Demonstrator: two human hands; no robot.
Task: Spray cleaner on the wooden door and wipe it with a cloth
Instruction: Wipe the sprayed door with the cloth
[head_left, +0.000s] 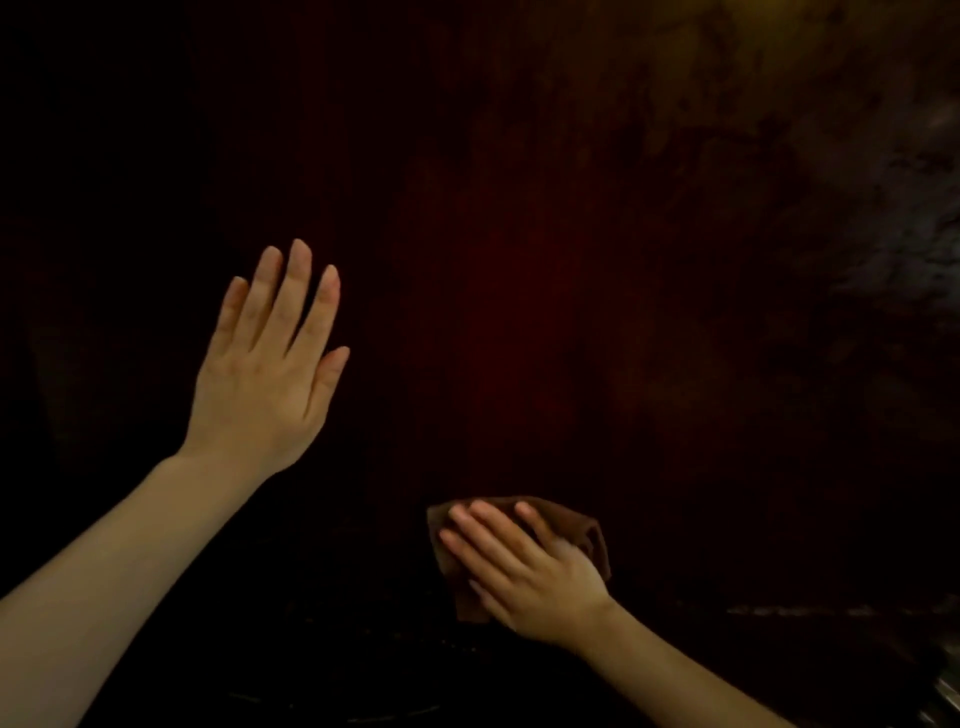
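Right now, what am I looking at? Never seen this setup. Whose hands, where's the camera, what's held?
There is no machine here, just a person's two bare hands, filmed by one camera worn on their head. The dark reddish surface filling the view is the wooden door. The left hand is open with straight fingers, flat towards the door; I can't tell if it touches. Lower down, the right hand presses a brown cloth against the door with flat fingers. No spray bottle is in view.

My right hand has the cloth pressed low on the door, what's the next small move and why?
Probably sweep the cloth up and rightward with the right hand: it presses low on the door, while mottled, streaky patches show higher on the right. The left hand, fingers straight, seems to brace against the door.
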